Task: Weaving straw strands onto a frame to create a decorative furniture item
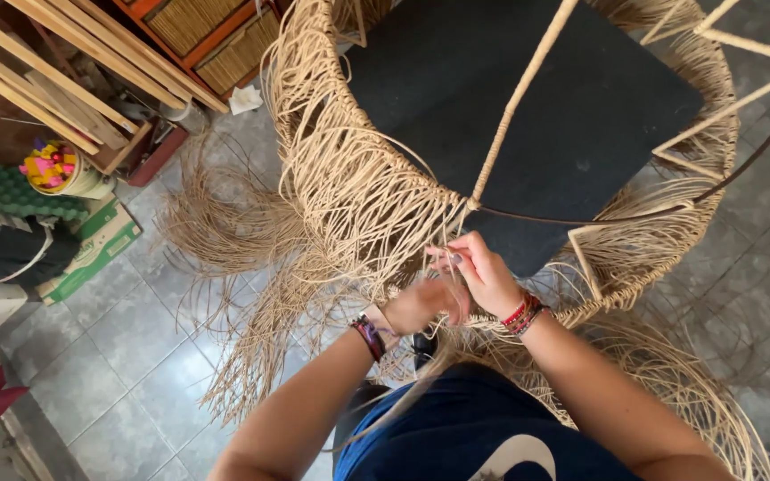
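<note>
A large round metal frame (581,218) wrapped in tan cord stands in front of me, with a black square panel (528,98) inside it. Long tan rattan strands (349,178) hang in a thick fringe from its rim. My right hand (483,272) pinches a few strands just below the rim, where a wrapped spoke meets it. My left hand (425,303) sits right beside it, slightly lower, fingers closed on the same bundle of strands. Both wrists wear bracelets.
Loose strands (233,267) spill over the grey tiled floor to the left and lower right. At the upper left are wooden slats (55,71), a woven-front cabinet (207,36), a bowl of coloured bits (55,169) and a green cardboard box (91,249).
</note>
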